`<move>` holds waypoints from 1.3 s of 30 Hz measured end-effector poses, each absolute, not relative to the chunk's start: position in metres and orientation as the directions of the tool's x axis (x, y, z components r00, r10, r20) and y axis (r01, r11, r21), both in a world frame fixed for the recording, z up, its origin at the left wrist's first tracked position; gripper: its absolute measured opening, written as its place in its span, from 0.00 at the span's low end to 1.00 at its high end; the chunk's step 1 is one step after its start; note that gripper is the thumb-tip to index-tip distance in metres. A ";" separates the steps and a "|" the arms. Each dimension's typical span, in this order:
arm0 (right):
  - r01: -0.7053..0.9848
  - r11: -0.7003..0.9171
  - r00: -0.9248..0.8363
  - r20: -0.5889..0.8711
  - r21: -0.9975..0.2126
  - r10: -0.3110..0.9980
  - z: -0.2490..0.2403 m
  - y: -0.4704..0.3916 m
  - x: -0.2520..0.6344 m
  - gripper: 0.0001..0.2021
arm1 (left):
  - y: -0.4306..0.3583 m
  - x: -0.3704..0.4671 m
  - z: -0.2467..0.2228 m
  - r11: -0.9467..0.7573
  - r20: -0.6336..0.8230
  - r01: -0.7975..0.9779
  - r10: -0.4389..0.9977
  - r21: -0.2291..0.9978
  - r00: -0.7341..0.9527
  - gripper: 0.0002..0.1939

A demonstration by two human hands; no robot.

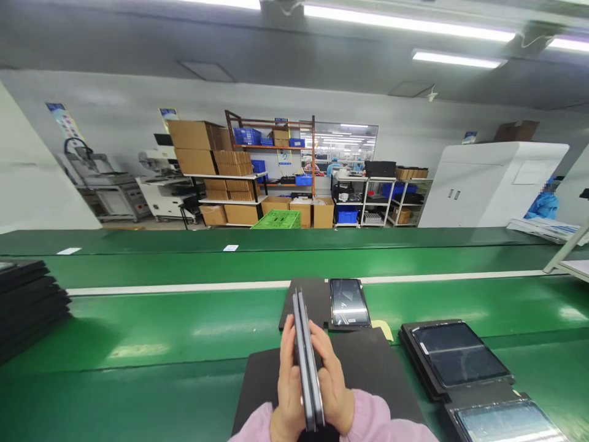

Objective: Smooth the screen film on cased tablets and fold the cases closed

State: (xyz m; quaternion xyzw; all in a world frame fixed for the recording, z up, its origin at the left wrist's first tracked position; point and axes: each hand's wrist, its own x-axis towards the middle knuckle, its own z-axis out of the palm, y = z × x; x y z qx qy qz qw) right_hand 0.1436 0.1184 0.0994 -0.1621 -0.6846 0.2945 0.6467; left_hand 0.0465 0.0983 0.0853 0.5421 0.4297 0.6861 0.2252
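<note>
Two thin, flat tablets stand on edge, face to face, pressed between my palms. My left hand lies along their left side and my right hand along their right side, fingers pointing forward. Below them spreads a black foam sheet. Just beyond my fingertips, a tablet rests in the right part of a black foam tray. The screens of the held pair are seen only edge-on.
At the right, black trays carry a dark-screened tablet and another tablet. A stack of black trays stands at the left. The green bench runs across. Behind it are shelves, a white cabinet and a person in blue.
</note>
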 end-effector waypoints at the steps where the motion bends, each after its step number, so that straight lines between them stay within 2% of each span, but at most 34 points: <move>1: -0.152 0.809 -0.132 0.823 -0.568 0.553 0.100 0.119 0.145 0.20 | 0.098 0.045 0.085 -0.564 0.592 0.183 0.748 0.805 -0.300 0.24; 3: -0.163 0.830 -0.108 0.846 -0.534 0.523 0.111 0.121 0.145 0.20 | 0.100 0.046 0.098 -0.624 0.661 0.217 0.701 0.750 -0.267 0.22; 5: -0.212 0.769 -0.109 0.797 -0.603 0.594 0.133 0.121 0.144 0.20 | 0.100 0.053 0.122 -0.600 0.633 0.201 0.732 0.774 -0.252 0.22; 8: -0.275 0.516 -0.158 0.568 -0.811 0.808 0.162 0.114 0.144 0.21 | 0.097 0.067 0.161 -0.389 0.390 0.066 0.866 0.919 -0.314 0.22; 11: -0.311 0.300 -0.153 0.359 -0.902 0.921 0.174 0.105 0.147 0.25 | 0.090 0.078 0.183 -0.187 0.140 -0.107 0.929 0.977 -0.341 0.26; 15: -0.370 0.206 -0.152 0.278 -0.906 0.949 0.170 0.098 0.151 0.28 | 0.083 0.086 0.186 -0.102 0.031 -0.203 0.944 0.974 -0.328 0.28; 19: -0.385 0.190 -0.138 0.260 -0.903 0.956 0.169 0.094 0.154 0.29 | 0.080 0.089 0.180 -0.140 0.068 -0.205 0.943 0.969 -0.325 0.28; 22: -0.397 0.190 -0.121 0.257 -0.898 0.959 0.171 0.093 0.155 0.29 | 0.080 0.092 0.184 -0.135 0.066 -0.215 0.952 0.967 -0.300 0.25; 24: -0.400 0.179 -0.110 0.241 -0.899 0.964 0.171 0.095 0.155 0.29 | 0.081 0.095 0.189 -0.071 -0.011 -0.252 0.951 0.965 -0.309 0.22; 27: -0.426 0.112 -0.084 0.162 -0.898 0.983 0.165 0.104 0.153 0.27 | 0.089 0.099 0.192 0.034 -0.190 -0.407 0.917 0.913 -0.351 0.18; 30: -0.490 0.014 -0.066 0.053 -0.872 0.996 0.153 0.113 0.150 0.26 | 0.100 0.100 0.179 0.063 -0.296 -0.567 0.897 0.821 -0.328 0.15; 32: -0.516 -0.031 -0.064 0.002 -0.856 0.998 0.143 0.117 0.147 0.26 | 0.106 0.100 0.165 0.076 -0.323 -0.613 0.897 0.787 -0.303 0.13; 36: -0.499 -0.056 -0.058 -0.031 -0.865 0.998 0.118 0.124 0.141 0.25 | 0.114 0.099 0.140 0.107 -0.345 -0.609 0.893 0.786 -0.288 0.12; 39: -0.400 -0.079 -0.023 -0.076 -0.913 0.997 0.098 0.131 0.144 0.25 | 0.117 0.098 0.129 0.135 -0.351 -0.592 0.897 0.795 -0.267 0.11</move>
